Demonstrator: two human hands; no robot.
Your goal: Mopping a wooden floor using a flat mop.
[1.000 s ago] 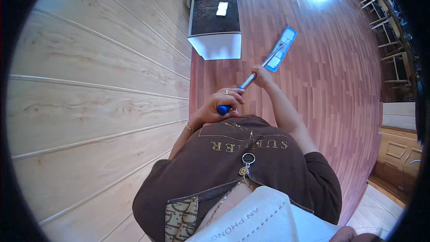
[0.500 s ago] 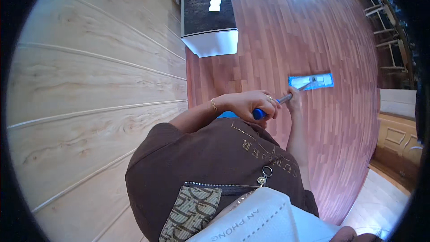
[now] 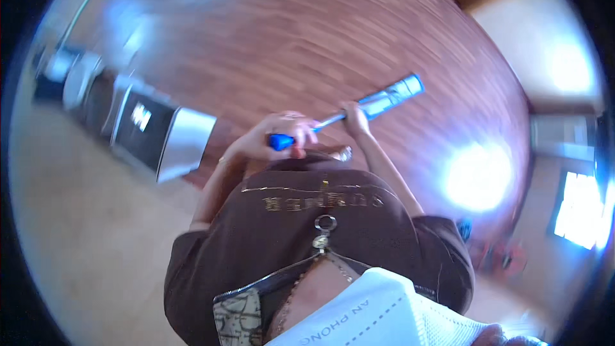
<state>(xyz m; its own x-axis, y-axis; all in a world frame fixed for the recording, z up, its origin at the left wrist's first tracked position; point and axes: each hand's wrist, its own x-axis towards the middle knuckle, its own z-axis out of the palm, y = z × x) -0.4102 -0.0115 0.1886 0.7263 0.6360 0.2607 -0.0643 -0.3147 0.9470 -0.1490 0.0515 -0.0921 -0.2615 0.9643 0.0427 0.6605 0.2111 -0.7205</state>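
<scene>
Reddish plank floor, pale wall

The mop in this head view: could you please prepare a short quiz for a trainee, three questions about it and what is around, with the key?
1. Which of the person's hands grips nearer to the mop head?
A) left
B) right

2. True or false: the white-sided box with a dark top stands in the left part of the picture.

3. Fill in: the left grip holds the end of the mop handle, coloured ____.

Key: 1. B, the right grip; 2. true; 3. blue.
</scene>
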